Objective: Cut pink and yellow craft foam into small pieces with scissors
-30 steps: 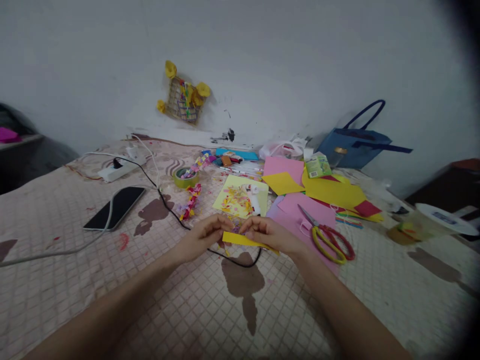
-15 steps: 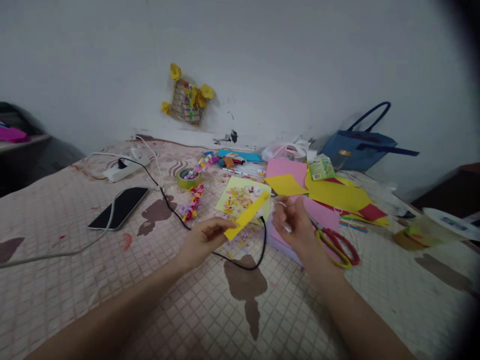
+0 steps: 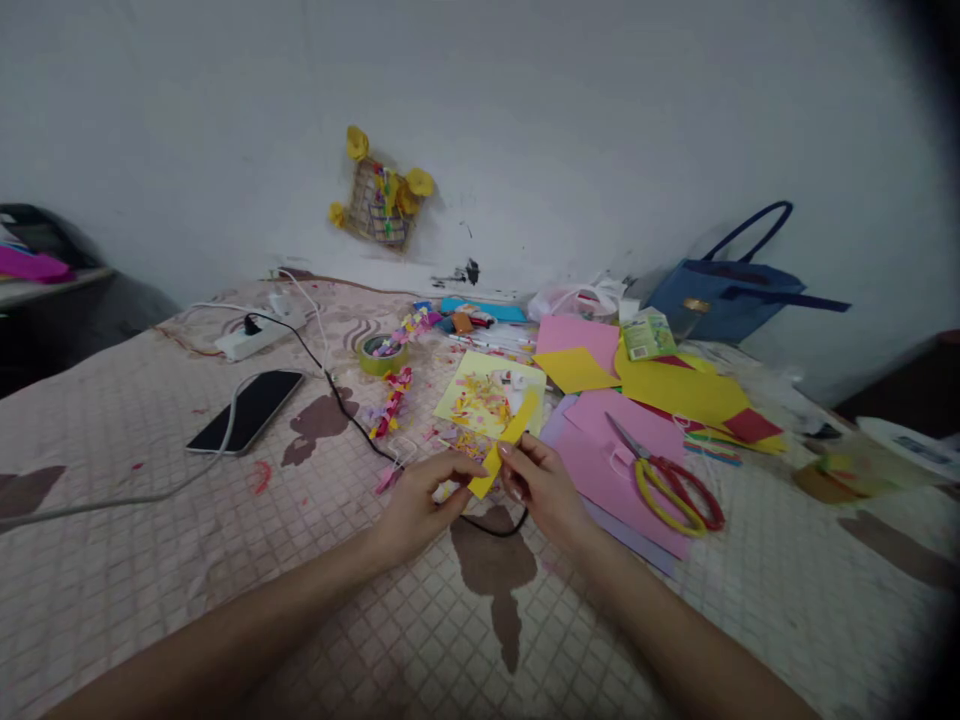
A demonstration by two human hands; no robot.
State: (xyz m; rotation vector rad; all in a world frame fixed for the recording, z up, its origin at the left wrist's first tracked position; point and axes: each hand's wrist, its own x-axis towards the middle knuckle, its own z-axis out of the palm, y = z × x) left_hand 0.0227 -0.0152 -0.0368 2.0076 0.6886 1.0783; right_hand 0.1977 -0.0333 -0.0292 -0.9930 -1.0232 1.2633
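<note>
A yellow paper strip (image 3: 514,428) slants up and away between my two hands. Its near end is pinched by my left hand (image 3: 426,500), thumb and fingers closed on it. My right hand (image 3: 541,485) grips the same strip a little farther along, fingers closed at its right edge. Behind the strip lies a pale yellow sheet (image 3: 454,385) strewn with small paper scraps. Red-and-yellow-handled scissors (image 3: 667,490) rest on pink paper (image 3: 600,480) to the right of my right hand.
A black cable (image 3: 346,410) loops under my hands toward a white power strip (image 3: 255,338). A phone (image 3: 247,410) lies at left, and a roll of tape (image 3: 382,355) farther back. Yellow sheets (image 3: 675,388), a blue bag (image 3: 724,300) and a clear tub (image 3: 862,460) stand right.
My right hand has moved left and down from above the pink paper and now grips the yellow strip. My left hand has shifted slightly right with the strip, uncovering the scissors and pink paper.
</note>
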